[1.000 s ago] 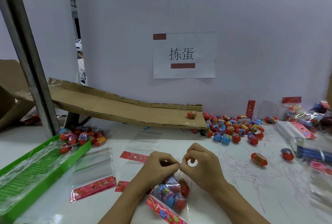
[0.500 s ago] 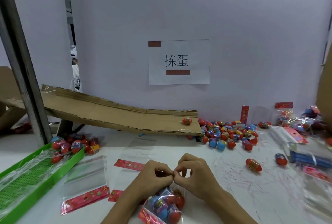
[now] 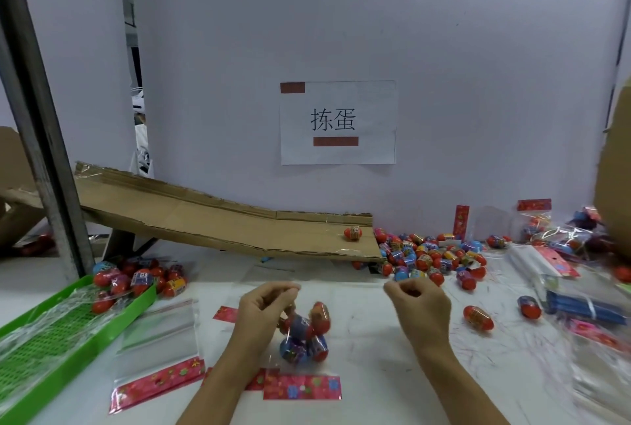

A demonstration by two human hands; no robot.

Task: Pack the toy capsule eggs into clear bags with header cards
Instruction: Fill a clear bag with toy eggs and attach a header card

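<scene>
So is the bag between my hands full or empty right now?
It has eggs in it: several capsule eggs sit bunched inside the clear bag, above its red header card.

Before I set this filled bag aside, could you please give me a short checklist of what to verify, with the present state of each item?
1. Eggs inside the filled bag: ok, several sit bunched together.
2. Header card on the bag: ok, at its near end.
3. Bag mouth closed across its width: cannot tell, the film is too clear.
4. Left hand pinching the mouth's left corner: ok.
5. Right hand pinching the right corner: cannot tell, fingers curled, film not visible.
6. Empty bag ready: ok, flat beside the green tray.
</scene>
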